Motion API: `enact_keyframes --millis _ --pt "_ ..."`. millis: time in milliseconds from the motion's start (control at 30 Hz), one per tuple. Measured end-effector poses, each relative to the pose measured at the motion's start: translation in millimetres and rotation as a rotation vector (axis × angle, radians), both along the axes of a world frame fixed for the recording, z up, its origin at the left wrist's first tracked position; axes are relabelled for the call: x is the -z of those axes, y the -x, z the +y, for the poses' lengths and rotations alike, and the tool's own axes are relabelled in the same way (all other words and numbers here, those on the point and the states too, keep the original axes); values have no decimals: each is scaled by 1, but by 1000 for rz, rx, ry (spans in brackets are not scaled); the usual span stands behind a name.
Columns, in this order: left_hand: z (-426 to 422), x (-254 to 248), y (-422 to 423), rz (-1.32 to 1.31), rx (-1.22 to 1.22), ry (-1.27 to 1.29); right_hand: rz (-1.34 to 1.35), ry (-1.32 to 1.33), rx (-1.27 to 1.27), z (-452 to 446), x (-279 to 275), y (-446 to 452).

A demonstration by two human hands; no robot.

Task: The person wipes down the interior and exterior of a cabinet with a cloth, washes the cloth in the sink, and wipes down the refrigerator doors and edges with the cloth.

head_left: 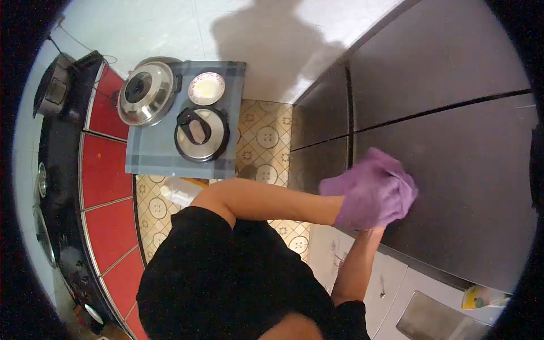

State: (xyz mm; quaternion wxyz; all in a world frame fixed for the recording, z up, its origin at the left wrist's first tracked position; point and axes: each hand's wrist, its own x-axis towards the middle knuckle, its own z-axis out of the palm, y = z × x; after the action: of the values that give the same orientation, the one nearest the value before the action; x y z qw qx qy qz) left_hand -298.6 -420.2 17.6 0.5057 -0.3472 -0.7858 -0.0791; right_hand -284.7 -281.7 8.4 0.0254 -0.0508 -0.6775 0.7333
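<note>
A purple cloth (377,190), slightly blurred, is bunched up in the air in front of the dark grey cabinet or fridge doors. My left forearm (283,201) reaches across to the right and runs into the cloth, which covers my left hand. From below, my right hand (371,233) comes up against the lower edge of the cloth; only its wrist side shows. Both hands appear closed in the folds, though their fingers are hidden.
A small table (153,153) with a grey-blue cover holds a lidded steel pan (148,90), a patterned plate (206,89) and a black-rimmed lidded pot (207,139). Red cabinets (107,175) and a black counter run along the left. Grey doors (453,170) stand close on the right.
</note>
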Motion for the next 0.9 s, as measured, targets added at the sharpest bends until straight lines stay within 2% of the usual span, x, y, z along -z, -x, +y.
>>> enact_keyframes --millis 100,133,233,333,400,433,500,533,633,667,700,733,833,900 --pt "-9 -10 -3 -91 148 -65 -2 -101 186 30 -9 -5" --pt "-27 -16 -10 -535 610 -343 -5 -150 270 41 -9 -12" --pt "-23 -11 -26 -859 855 -670 8 -358 527 63 -13 -45" --pt "-12 10 -54 -1193 1051 -1019 81 -701 782 63 -26 -81" --pt "0 51 -76 -1225 821 -1019 197 -983 897 52 -40 -88" --pt "3 82 -84 -1129 541 -883 262 -1126 927 46 -47 -88" --pt "-18 97 -89 -1406 517 -808 391 -1425 950 27 -55 -81" --pt "-26 100 -90 -1543 503 -762 443 -1582 937 16 -56 -75" --pt "-30 85 -80 -1589 593 -842 405 -1945 733 -8 -37 -36" --pt "-31 77 -72 -1508 650 -843 353 -1971 619 -13 -26 -21" --pt "-34 69 -65 -1431 705 -842 231 -1781 460 -13 -9 -6" --pt "-38 62 -61 -1354 762 -843 220 -1883 372 -17 0 10" --pt "-59 51 -53 -1396 685 -826 184 -2033 233 -17 27 45" --pt "-78 80 -56 -1540 697 -923 204 -1868 80 -9 49 68"
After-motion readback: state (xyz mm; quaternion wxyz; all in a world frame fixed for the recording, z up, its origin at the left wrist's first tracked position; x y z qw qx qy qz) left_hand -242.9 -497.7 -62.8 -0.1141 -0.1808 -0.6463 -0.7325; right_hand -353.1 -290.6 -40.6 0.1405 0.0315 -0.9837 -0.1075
